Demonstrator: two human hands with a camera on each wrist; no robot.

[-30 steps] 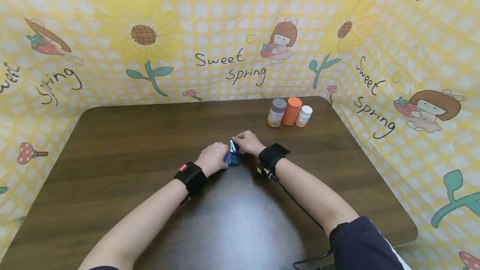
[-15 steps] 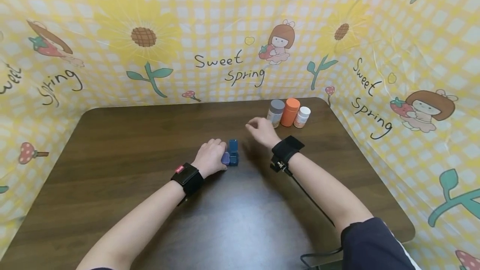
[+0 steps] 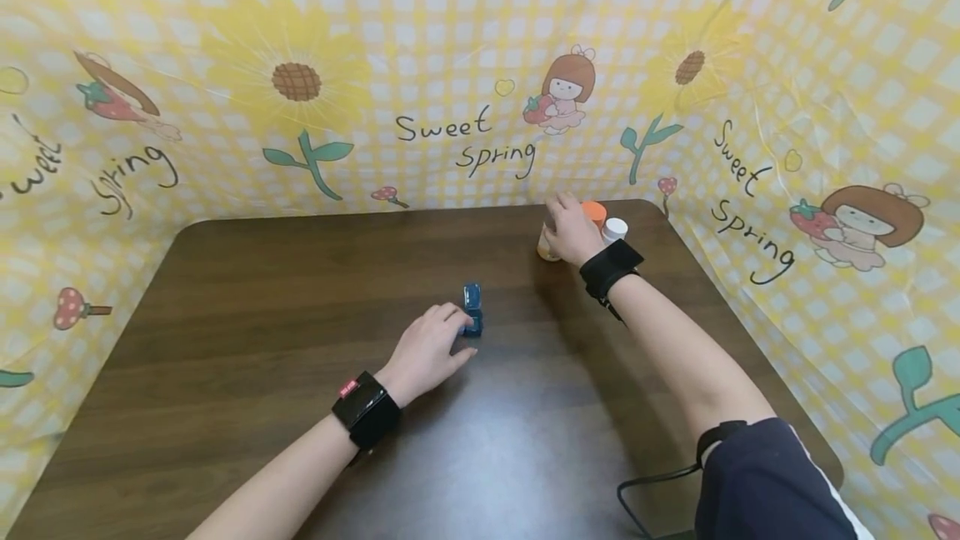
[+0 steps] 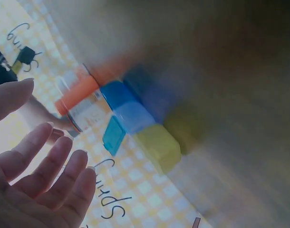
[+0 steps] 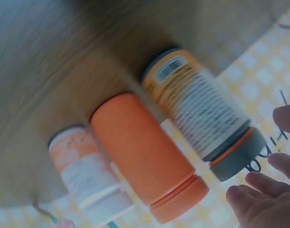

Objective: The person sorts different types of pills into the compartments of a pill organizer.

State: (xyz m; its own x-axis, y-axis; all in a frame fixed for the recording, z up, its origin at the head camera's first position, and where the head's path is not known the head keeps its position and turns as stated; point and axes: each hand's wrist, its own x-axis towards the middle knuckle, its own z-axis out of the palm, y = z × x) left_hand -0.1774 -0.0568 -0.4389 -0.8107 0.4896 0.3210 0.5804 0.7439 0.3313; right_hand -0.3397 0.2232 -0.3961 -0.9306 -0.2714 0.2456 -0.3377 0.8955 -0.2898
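A small pill organizer (image 4: 131, 117) rests on the table, its compartments blue, pale violet and yellow in the left wrist view. One teal lid (image 4: 114, 136) of it stands flipped up. My left hand (image 3: 427, 352) is right beside the organizer, fingers loose and spread, and partly covers it in the head view. At the back right, my right hand (image 3: 573, 227) reaches over a grey-capped bottle (image 5: 197, 104) with a printed label. Its fingertips (image 5: 240, 194) are parted around the cap, close to it without gripping.
An orange bottle (image 5: 142, 147) and a smaller white-capped bottle (image 5: 90, 175) stand close beside the grey-capped one. The brown table (image 3: 300, 290) ends at a yellow checked cloth (image 3: 337, 48) behind and at the sides. A black cable (image 3: 637, 482) hangs by the right arm.
My right hand has left the pill organizer and moved right and back to the grey-capped bottle. My left hand has loosened from the organizer and shifted slightly toward me.
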